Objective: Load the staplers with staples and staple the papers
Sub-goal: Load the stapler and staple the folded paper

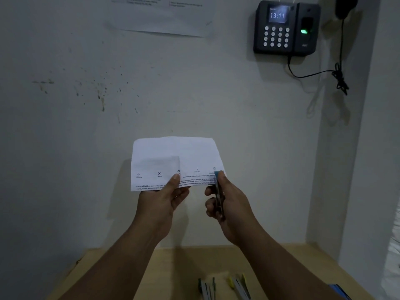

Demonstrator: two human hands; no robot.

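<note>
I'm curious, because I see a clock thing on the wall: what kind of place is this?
Probably an office or workplace. A fingerprint clock-in machine hangs on the wall beside a printed notice, and staplers lie on the wooden desk.

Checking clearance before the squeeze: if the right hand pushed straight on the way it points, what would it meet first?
The papers: the right hand holds the stapler with its nose already at their lower right edge. Beyond them, probably the wall, though depth is unclear.

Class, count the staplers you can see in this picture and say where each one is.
3. One stapler is gripped in the right hand at the paper's edge; a green stapler and a yellow stapler lie on the table. More may be out of frame.
</note>
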